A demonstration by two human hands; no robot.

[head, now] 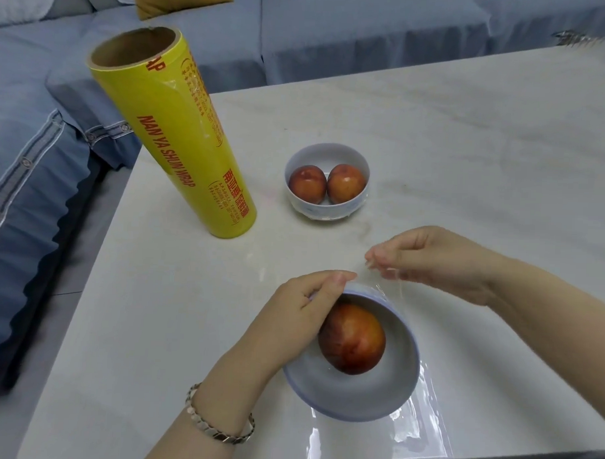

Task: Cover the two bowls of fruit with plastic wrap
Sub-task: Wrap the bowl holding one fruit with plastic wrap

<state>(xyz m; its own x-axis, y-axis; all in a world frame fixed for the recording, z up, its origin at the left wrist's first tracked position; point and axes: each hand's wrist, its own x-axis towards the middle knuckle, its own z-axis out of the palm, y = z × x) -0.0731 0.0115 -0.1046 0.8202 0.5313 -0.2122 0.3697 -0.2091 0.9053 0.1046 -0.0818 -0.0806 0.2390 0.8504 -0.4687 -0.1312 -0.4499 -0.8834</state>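
A near bowl (350, 395) with one red-orange fruit (354, 337) sits at the table's front edge. A clear plastic wrap sheet (420, 436) lies over it and trails onto the table to the right and front. My left hand (308, 308) pinches the wrap against the bowl's far-left rim. My right hand (430, 261) pinches a stretch of wrap just beyond the far rim. A second bowl (325, 209) holding two fruits stands farther back, with film gathered around its base. The yellow wrap roll (180, 139) stands upright at the left.
The pale marble table (468, 149) reaches back and right. A blue sofa (39, 151) with cushions runs along the table's left and far sides. A bracelet sits on my left wrist.
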